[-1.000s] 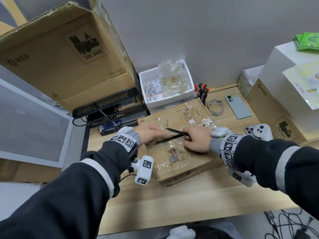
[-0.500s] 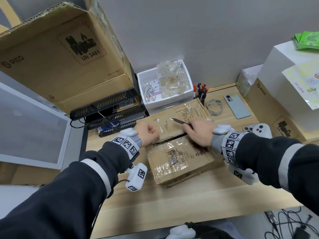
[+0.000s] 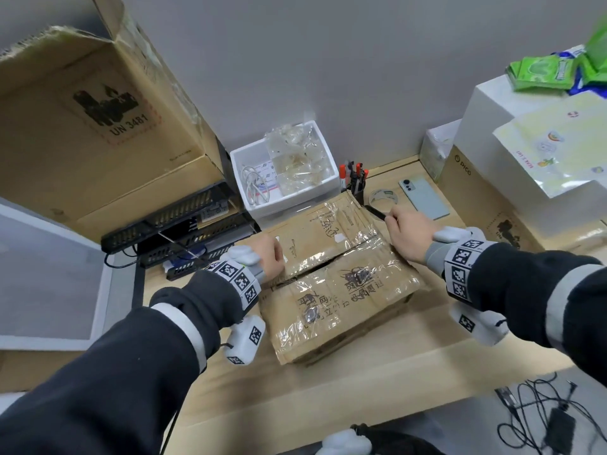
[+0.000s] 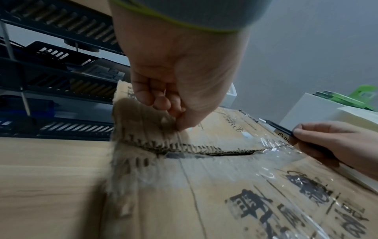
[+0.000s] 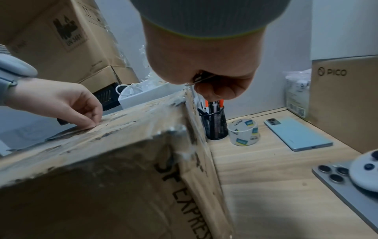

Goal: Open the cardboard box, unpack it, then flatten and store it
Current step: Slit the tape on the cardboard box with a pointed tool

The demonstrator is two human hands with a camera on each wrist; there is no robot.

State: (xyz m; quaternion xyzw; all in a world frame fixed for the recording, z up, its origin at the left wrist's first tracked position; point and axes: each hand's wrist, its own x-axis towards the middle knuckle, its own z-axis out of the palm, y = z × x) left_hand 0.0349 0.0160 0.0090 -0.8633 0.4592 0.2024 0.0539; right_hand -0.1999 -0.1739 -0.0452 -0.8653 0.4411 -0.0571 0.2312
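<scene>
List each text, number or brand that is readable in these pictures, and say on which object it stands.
"UN 3481": large cardboard box at left.
"PICO": cardboard box at right.
"SF EXPRES", cut off: side of the taped cardboard box.
Black Chinese print on its top: too smeared to read.
Tape roll print: too small.

Soft, even indoor light fills all 3 views, with weak shadows. Glare glints off the clear tape (image 3: 331, 257) on the box (image 3: 341, 310). The head view bows at its edges. In the left wrist view the box corner at center left is smeared by motion blur. In the right wrist view the near box face at lower left is dim and unfocused.
</scene>
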